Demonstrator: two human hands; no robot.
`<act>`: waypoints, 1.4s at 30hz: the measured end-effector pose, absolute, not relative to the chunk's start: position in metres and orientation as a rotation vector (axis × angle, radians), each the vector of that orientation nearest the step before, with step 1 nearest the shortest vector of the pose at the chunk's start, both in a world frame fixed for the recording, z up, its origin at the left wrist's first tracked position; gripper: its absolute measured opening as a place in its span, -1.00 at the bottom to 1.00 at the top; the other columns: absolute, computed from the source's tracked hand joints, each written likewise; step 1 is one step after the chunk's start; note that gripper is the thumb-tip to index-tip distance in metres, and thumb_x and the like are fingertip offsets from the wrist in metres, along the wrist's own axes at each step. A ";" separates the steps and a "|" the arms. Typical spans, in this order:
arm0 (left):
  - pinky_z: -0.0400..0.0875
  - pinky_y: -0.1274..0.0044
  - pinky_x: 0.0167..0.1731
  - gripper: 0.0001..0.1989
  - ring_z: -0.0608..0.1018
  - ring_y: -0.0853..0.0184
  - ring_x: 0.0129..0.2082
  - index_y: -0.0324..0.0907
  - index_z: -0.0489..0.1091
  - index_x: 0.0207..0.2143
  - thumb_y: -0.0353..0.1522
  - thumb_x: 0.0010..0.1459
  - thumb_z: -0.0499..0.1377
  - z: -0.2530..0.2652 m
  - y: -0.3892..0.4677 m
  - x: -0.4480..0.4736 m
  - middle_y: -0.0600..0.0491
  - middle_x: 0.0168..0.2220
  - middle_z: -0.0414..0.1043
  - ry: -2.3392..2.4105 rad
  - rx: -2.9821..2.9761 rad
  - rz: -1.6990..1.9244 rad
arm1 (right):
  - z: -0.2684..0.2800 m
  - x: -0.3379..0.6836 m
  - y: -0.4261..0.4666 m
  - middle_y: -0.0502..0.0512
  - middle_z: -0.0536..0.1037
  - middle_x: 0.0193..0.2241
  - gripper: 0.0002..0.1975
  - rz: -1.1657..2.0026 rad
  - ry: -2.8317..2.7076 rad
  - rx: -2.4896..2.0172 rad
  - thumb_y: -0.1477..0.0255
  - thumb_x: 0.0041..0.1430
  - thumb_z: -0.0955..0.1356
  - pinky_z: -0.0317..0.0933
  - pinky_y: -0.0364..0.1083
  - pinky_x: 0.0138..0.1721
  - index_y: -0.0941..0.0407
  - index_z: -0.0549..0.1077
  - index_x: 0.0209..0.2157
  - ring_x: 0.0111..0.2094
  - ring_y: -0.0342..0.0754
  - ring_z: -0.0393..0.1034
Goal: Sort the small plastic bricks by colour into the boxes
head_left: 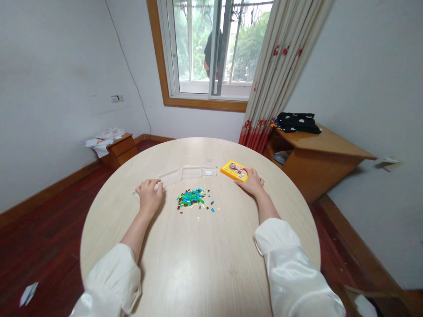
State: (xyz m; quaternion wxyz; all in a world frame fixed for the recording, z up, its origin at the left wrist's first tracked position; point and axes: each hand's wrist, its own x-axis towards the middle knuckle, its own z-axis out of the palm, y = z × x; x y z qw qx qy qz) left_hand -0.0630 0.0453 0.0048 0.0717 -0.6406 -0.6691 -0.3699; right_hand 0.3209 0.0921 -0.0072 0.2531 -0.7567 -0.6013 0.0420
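Observation:
My left hand (150, 193) rests at the left side of the table with its fingers curled over a clear plastic tray (136, 193), which it mostly hides. With my right hand (254, 182) I grip the right end of a yellow box (231, 169) with a printed picture on top; it lies flat or nearly so. Between the hands, a loose pile of small building bricks (191, 198) in green, blue, brown and pale yellow lies on the table, with several strays to its right and below. Behind it stand clear plastic trays (192, 172) in a row.
The round pale wooden table (205, 264) stands before a window (214, 48) with a curtain (274, 66). At the right is a wooden desk (317, 145) with folded dark cloth (297, 122). A small cabinet (122, 149) with papers stands at the left.

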 end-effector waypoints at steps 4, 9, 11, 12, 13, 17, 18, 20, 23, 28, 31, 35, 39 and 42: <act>0.17 0.33 -0.13 -0.75 0.44 0.19 -0.24 -0.23 0.42 -0.36 -0.29 0.11 0.01 0.008 0.044 -0.062 -0.08 -0.35 0.44 -1.914 -1.949 -1.293 | -0.003 0.319 0.091 0.25 0.29 -0.02 -0.21 0.162 -1.526 -2.003 0.09 -0.27 0.44 -0.03 0.16 0.06 0.09 0.28 0.05 0.01 0.18 0.20; 0.31 0.44 -0.25 -0.75 0.46 0.28 -0.35 -0.21 0.39 -0.42 -0.22 0.05 0.05 0.014 0.039 -0.054 -0.02 -0.41 0.45 -1.848 -2.051 -1.682 | 0.015 0.299 0.088 0.22 0.37 -0.07 -0.27 0.484 -1.480 -1.554 0.15 -0.22 0.44 0.14 0.05 -0.02 0.15 0.32 0.02 -0.09 0.06 0.29; 0.34 0.47 -0.30 -0.74 0.47 0.31 -0.39 -0.20 0.38 -0.44 -0.18 -0.01 0.10 0.016 0.038 -0.048 0.01 -0.44 0.46 -1.913 -2.112 -1.882 | 0.026 0.284 0.086 0.19 0.39 -0.08 -0.29 0.645 -1.547 -1.342 0.18 -0.23 0.45 0.17 0.02 -0.04 0.16 0.33 0.00 -0.12 0.02 0.32; 0.35 0.48 -0.34 -0.72 0.47 0.32 -0.42 -0.21 0.38 -0.44 -0.16 -0.04 0.12 0.017 0.037 -0.045 0.02 -0.46 0.45 -1.960 -2.160 -1.984 | 0.031 0.275 0.084 0.19 0.39 -0.08 -0.30 0.692 -1.598 -1.267 0.20 -0.25 0.46 0.17 0.01 -0.03 0.16 0.35 -0.01 -0.11 0.02 0.32; 0.36 0.49 -0.38 -0.70 0.47 0.32 -0.46 -0.22 0.39 -0.43 -0.14 -0.07 0.15 0.018 0.036 -0.042 0.04 -0.50 0.45 -2.012 -2.218 -2.071 | 0.036 0.265 0.081 0.18 0.38 -0.06 -0.30 0.712 -1.657 -1.211 0.23 -0.27 0.48 0.15 0.01 0.00 0.16 0.35 -0.02 -0.09 0.02 0.31; 0.36 0.51 -0.48 -0.56 0.44 0.37 -0.58 -0.26 0.40 -0.31 -0.09 -0.13 0.20 0.019 0.033 -0.034 0.09 -0.60 0.40 -2.179 -2.400 -2.294 | 0.042 0.220 0.070 0.17 0.30 -0.04 -0.32 0.641 -1.894 -1.091 0.27 -0.27 0.49 0.04 0.03 0.11 0.11 0.37 -0.03 0.03 0.03 0.21; 0.36 0.52 -0.50 -0.54 0.43 0.38 -0.60 -0.26 0.39 -0.30 -0.07 -0.13 0.20 0.019 0.032 -0.033 0.11 -0.61 0.39 -2.188 -2.422 -2.344 | 0.040 0.210 0.067 0.16 0.27 -0.01 -0.32 0.628 -1.928 -1.090 0.28 -0.29 0.50 0.01 0.04 0.13 0.09 0.38 -0.03 0.07 0.04 0.16; 0.35 0.53 -0.52 -0.54 0.41 0.40 -0.61 -0.25 0.38 -0.34 -0.04 -0.13 0.20 0.019 0.031 -0.032 0.13 -0.62 0.35 -2.162 -2.444 -2.440 | 0.035 0.192 0.063 0.14 0.21 0.02 -0.31 0.640 -1.977 -1.071 0.27 -0.28 0.50 -0.02 0.05 0.15 0.05 0.36 -0.01 0.10 0.04 0.12; 0.32 0.56 -0.56 -0.59 0.38 0.43 -0.63 -0.24 0.35 -0.44 -0.05 -0.12 0.20 0.019 0.031 -0.033 0.15 -0.62 0.31 -2.116 -2.412 -2.521 | 0.030 0.178 0.061 0.13 0.23 0.00 -0.34 0.711 -1.997 -1.029 0.25 -0.21 0.48 -0.01 0.03 0.15 0.04 0.36 0.01 0.06 0.00 0.17; 0.29 0.58 -0.60 -0.65 0.35 0.45 -0.66 -0.22 0.32 -0.44 -0.10 -0.10 0.20 0.024 0.028 -0.031 0.17 -0.64 0.28 -2.110 -2.416 -2.531 | 0.031 0.178 0.061 0.14 0.32 -0.03 -0.50 0.825 -1.898 -1.011 0.25 -0.08 0.41 0.06 0.02 0.11 0.05 0.42 -0.04 0.03 -0.01 0.22; 0.30 0.58 -0.60 -0.67 0.35 0.46 -0.66 -0.21 0.31 -0.43 -0.12 -0.09 0.19 0.025 0.027 -0.030 0.17 -0.64 0.28 -2.140 -2.444 -2.507 | 0.036 0.179 0.059 0.12 0.41 -0.04 -0.60 0.914 -1.786 -0.970 0.27 -0.02 0.37 0.12 0.04 0.07 0.03 0.45 -0.08 0.01 -0.01 0.26; 0.25 0.62 -0.64 -0.67 0.36 0.47 -0.69 -0.21 0.31 -0.37 -0.14 -0.07 0.19 0.024 0.027 -0.033 0.19 -0.67 0.30 -2.128 -2.479 -2.542 | 0.042 0.178 0.056 0.05 0.50 -0.14 -0.63 1.209 -1.542 -0.857 0.19 0.02 0.33 0.29 0.02 -0.08 0.05 0.47 -0.14 -0.10 -0.02 0.37; 0.19 0.64 -0.68 -0.69 0.31 0.49 -0.75 -0.22 0.31 -0.36 -0.17 -0.07 0.17 0.027 0.027 -0.035 0.21 -0.74 0.28 -2.155 -2.434 -2.586 | 0.047 0.180 0.057 0.04 0.53 -0.22 -0.56 1.365 -1.266 -0.806 0.08 -0.02 0.34 0.41 -0.02 -0.30 0.08 0.46 -0.20 -0.19 0.00 0.42; 0.22 0.63 -0.66 -0.74 0.31 0.48 -0.74 -0.22 0.29 -0.39 -0.22 -0.09 0.15 0.032 0.026 -0.035 0.22 -0.74 0.27 -2.140 -2.375 -2.646 | 0.050 0.185 0.061 0.06 0.52 -0.18 -0.52 1.405 -1.111 -0.745 0.06 -0.06 0.36 0.42 0.03 -0.31 0.08 0.42 -0.16 -0.16 0.03 0.41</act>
